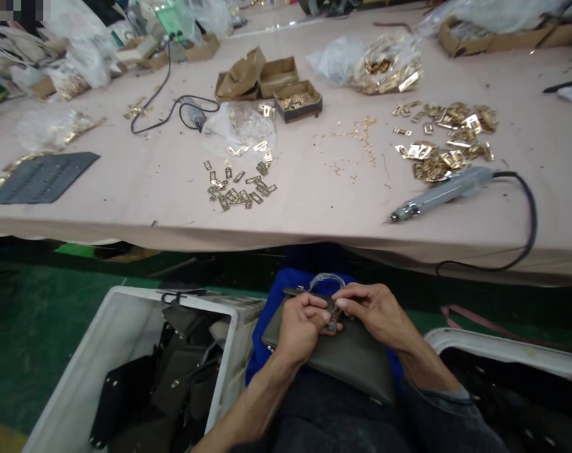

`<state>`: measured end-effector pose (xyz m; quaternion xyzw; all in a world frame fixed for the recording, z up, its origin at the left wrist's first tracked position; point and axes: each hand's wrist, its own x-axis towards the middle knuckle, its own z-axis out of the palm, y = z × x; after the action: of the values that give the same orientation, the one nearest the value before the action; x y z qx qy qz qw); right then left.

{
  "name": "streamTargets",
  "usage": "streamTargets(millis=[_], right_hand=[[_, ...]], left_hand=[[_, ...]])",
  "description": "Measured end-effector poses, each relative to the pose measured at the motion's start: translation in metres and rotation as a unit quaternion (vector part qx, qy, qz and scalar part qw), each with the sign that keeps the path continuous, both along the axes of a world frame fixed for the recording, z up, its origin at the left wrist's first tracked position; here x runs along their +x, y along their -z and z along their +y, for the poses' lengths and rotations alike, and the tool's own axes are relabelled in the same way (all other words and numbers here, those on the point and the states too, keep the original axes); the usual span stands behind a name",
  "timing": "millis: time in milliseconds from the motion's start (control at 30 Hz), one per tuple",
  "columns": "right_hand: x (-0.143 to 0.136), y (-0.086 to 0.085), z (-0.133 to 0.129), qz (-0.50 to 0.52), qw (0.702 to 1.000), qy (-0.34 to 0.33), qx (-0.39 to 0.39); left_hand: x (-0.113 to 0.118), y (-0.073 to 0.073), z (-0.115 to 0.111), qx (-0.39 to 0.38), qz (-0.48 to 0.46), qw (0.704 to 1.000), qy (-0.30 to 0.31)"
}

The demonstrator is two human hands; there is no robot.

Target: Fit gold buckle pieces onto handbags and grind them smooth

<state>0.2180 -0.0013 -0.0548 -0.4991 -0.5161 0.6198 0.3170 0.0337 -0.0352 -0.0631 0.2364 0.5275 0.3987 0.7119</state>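
An olive-grey handbag (356, 368) lies on my lap, over a blue cloth (262, 352). Its handle (327, 278), wrapped in clear plastic, stands up at the far edge. My left hand (302, 324) is closed at the middle of the bag, thumb and fingers pinching a small plastic-wrapped fitting (333, 324). From the right, my right hand (377, 311) reaches to the same spot with thumb and forefinger pressed together. Whatever is between those fingertips is too small to make out.
A grey electric screwdriver (441, 194) lies on the table beside piled gold metal plates (448, 141). More plates (241, 192) and a small box of screws (297, 102) are farther left. A white bin (116, 314) with bags stands at my left; another bin (512, 349) is at right.
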Motion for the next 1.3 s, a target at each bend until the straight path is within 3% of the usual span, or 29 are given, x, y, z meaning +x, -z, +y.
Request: streamTargets(millis=[133, 300, 567, 833, 1300], right_hand=[[0.0, -0.003, 0.004, -0.026, 0.998, -0.057, -0.01], [-0.011, -0.003, -0.002, -0.026, 0.997, -0.071, -0.033], [-0.016, -0.004, -0.005, -0.089, 0.991, -0.1, 0.011], [-0.016, -0.012, 0.0, -0.033, 0.992, -0.075, -0.097], [-0.02, -0.006, -0.004, -0.04, 0.992, -0.067, -0.097]], left_hand=[[0.0, 0.001, 0.002, -0.013, -0.003, 1.0, 0.011], [-0.004, 0.002, 0.002, -0.005, -0.013, 0.999, 0.032], [-0.006, 0.006, 0.001, 0.004, 0.006, 0.999, 0.053], [-0.003, 0.002, 0.0, 0.011, 0.031, 0.997, 0.066], [-0.004, 0.006, -0.004, 0.018, 0.031, 0.997, 0.072]])
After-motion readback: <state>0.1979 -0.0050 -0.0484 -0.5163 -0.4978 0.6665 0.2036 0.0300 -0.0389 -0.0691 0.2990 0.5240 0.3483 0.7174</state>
